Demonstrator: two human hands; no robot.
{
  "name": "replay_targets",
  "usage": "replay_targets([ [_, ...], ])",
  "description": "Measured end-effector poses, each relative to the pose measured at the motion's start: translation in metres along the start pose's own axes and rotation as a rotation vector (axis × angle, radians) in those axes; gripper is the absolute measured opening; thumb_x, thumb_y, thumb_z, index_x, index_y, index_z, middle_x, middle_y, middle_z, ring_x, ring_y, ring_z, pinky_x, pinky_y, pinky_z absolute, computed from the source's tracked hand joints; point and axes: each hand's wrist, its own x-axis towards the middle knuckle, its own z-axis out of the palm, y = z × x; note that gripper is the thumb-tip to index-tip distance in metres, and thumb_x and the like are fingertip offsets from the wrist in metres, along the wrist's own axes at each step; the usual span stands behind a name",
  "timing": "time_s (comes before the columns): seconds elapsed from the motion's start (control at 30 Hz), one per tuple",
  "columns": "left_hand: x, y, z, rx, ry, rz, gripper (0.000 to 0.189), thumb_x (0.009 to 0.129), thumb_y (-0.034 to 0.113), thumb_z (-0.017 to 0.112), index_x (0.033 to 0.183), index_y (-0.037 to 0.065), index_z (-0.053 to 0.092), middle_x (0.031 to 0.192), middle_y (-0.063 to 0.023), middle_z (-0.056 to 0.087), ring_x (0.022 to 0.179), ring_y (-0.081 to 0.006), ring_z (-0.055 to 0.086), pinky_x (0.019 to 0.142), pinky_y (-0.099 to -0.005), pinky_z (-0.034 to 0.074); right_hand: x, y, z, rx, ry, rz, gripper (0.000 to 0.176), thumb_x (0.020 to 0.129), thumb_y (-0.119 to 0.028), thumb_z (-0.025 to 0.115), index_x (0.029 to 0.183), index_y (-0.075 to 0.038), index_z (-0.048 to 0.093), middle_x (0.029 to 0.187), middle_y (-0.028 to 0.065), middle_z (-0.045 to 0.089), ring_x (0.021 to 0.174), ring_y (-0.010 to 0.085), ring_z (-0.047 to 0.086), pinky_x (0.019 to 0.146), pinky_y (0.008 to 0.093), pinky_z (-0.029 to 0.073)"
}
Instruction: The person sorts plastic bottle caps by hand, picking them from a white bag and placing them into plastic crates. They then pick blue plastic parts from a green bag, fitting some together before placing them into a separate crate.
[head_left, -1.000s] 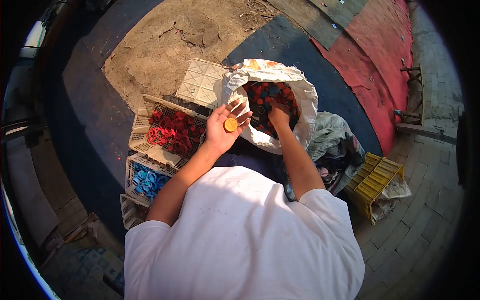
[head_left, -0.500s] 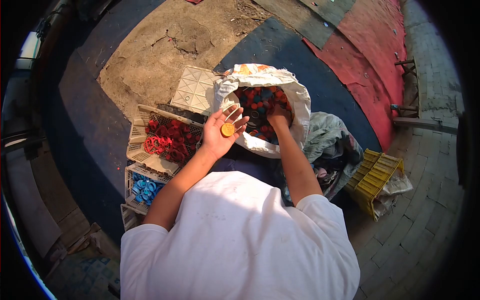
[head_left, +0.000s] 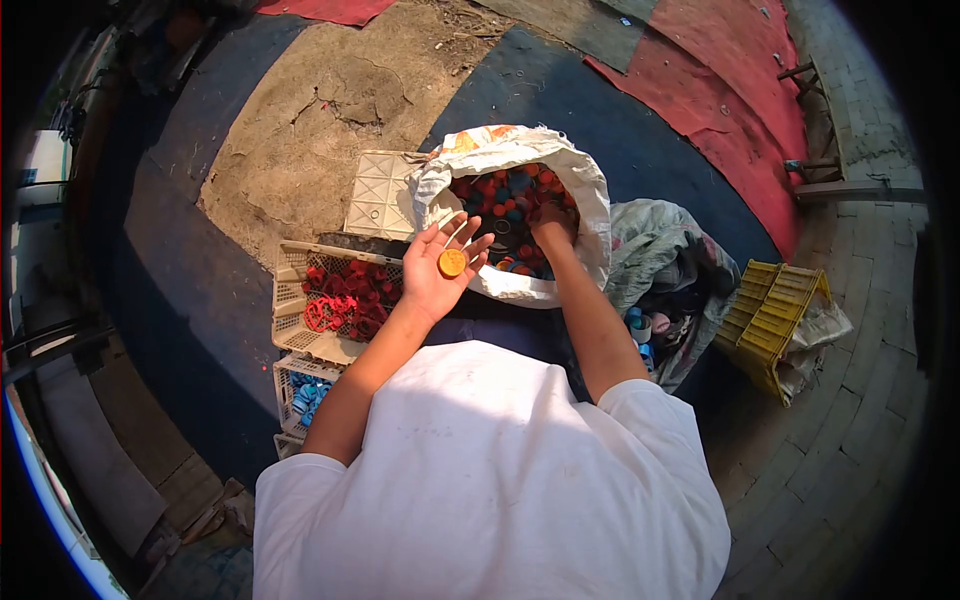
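Observation:
My left hand [head_left: 432, 277] is palm up at the left rim of a white woven sack [head_left: 590, 190], its fingers spread and slightly curled. A round yellow bottle cap [head_left: 452, 263] rests on it, near the base of the fingers. Inside the sack lie many bottle caps [head_left: 517, 182], mostly red and orange with some dark blue-green ones. My right hand [head_left: 552, 228] reaches into the sack's right side among these caps. Its fingers are hidden, so what they hold cannot be made out.
Left of the sack, a beige crate [head_left: 291, 295] holds red plastic pieces, and a white crate [head_left: 285, 385] below it holds blue caps. A grey-green sack [head_left: 640, 225] stands open on the right, beside a yellow crate [head_left: 768, 320]. A beige plastic panel [head_left: 380, 195] lies behind.
The head view has shifted and turned slightly. My left hand still carries the yellow cap, and my right hand stays inside the sack, with little visible movement.

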Motion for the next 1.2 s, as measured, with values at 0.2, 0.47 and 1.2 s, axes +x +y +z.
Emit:
replay_targets([
  [0.2, 0.002, -0.001, 0.004, 0.011, 0.048, -0.012, 0.041, 0.102, 0.036, 0.047, 0.131, 0.007, 0.055, 0.133, -0.0107, 0.062, 0.123, -0.0348, 0.059, 0.102, -0.0441, 0.049, -0.013, 0.009, -0.001, 0.034, 0.177, -0.154, 0.027, 0.092, -0.028, 0.064, 0.111, -0.011, 0.075, 0.110, 0.0106, 0.074, 0.106, 0.0325, 0.070, 0.097, 0.0462, 0.051],
  [0.47, 0.010, 0.001, 0.002, 0.015, 0.019, -0.001, 0.042, 0.103, 0.035, 0.047, 0.131, 0.005, 0.056, 0.133, -0.0126, 0.061, 0.126, -0.0355, 0.057, 0.104, -0.0453, 0.048, -0.071, -0.006, -0.057, 0.897, 0.152, 0.022, 0.030, 0.084, -0.028, 0.082, 0.104, -0.006, 0.078, 0.085, 0.0063, 0.077, 0.061, 0.0157, 0.069, 0.056, 0.0287, 0.054],
  [1.2, 0.028, -0.025, 0.012, 0.077, -0.041, -0.066, 0.038, 0.106, 0.031, 0.046, 0.129, 0.003, 0.054, 0.133, -0.0152, 0.060, 0.116, -0.0261, 0.062, 0.105, -0.0423, 0.051, -0.144, -0.028, -0.079, 1.231, 0.199, -0.596, 0.010, 0.084, -0.003, 0.079, 0.093, 0.000, 0.075, 0.087, 0.0048, 0.072, 0.079, 0.0094, 0.067, 0.069, 0.0215, 0.053],
])
